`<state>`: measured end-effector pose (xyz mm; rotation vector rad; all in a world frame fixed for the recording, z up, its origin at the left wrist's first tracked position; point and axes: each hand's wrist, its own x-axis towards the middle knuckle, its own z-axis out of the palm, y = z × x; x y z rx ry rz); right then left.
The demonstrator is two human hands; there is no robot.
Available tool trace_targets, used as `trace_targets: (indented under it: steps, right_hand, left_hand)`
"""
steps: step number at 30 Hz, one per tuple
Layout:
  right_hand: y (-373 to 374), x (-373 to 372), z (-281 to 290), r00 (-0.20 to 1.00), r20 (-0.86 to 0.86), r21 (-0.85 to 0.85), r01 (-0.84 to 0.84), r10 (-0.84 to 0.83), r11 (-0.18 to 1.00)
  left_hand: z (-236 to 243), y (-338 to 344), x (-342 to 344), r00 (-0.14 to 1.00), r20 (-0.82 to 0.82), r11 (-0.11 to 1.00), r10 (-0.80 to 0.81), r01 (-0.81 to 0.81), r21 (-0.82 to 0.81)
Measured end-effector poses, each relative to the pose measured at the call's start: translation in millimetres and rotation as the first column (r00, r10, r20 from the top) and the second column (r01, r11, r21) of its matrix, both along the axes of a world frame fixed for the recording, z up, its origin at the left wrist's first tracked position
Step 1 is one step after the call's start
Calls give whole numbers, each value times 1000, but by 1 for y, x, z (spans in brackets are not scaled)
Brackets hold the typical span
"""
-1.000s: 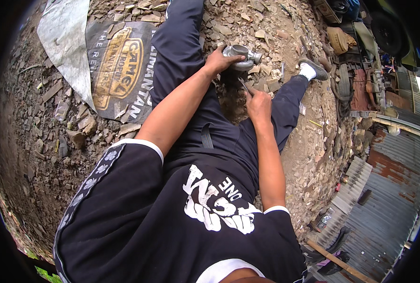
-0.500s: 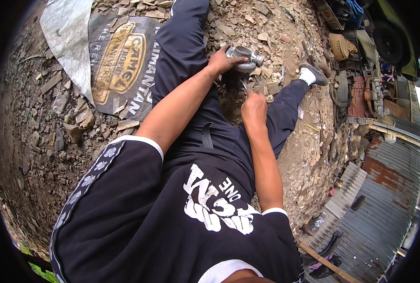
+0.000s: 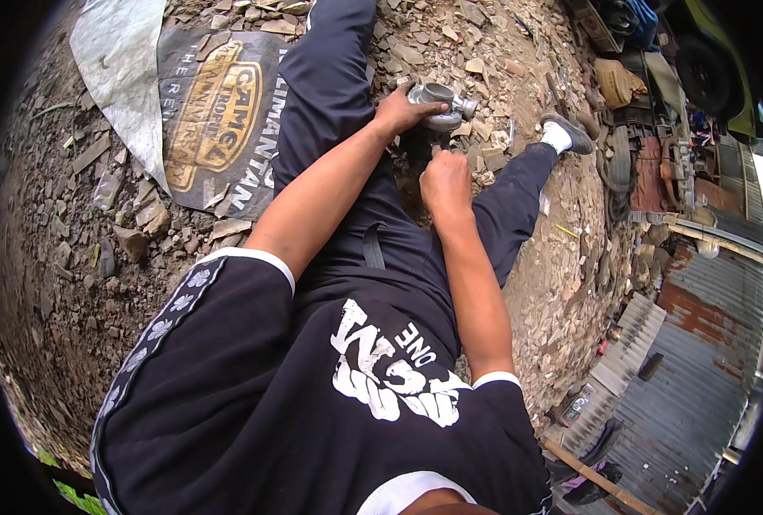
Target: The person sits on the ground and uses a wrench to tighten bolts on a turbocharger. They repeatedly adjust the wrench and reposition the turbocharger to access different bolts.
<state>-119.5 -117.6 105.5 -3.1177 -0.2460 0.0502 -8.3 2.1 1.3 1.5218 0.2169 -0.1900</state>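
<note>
My left hand [image 3: 398,113] grips a grey cast-metal housing [image 3: 440,105] with a round open mouth and a short spout on its right side. The fingers wrap its left edge, with the thumb across the near side. Just below it, between my legs, my right hand [image 3: 446,182] is closed in a fist around a slim metal tool [image 3: 435,148]. Only a short, dark bit of that tool shows beyond the fingers, close under the housing, so its kind is unclear. Whether the tool touches the housing is hidden in shadow.
My legs in dark trousers [image 3: 330,94] spread either side of the work. Broken stones [image 3: 407,53] cover the ground. A printed dark sheet [image 3: 265,77] and a pale sheet [image 3: 124,77] lie at left. Car parts, a tyre [image 3: 705,73] and rusty corrugated metal [image 3: 699,322] stand at right.
My right hand has moved slightly left and up, closer to the housing, and less of the tool's shiny metal shows. My left hand and the housing stay nearly in place.
</note>
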Motion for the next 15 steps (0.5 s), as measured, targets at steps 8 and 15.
trace_targets:
  steps: [8,15]
  right_hand:
    - [12,23,6,993,-81,18,92,-90,996]
    - [-40,34,16,979,-196,214,-15,58,977]
  left_hand:
    - [-5,1,3,999,12,999,40,-40,-5]
    - [-25,7,13,1000,21,994,15,-13,-110]
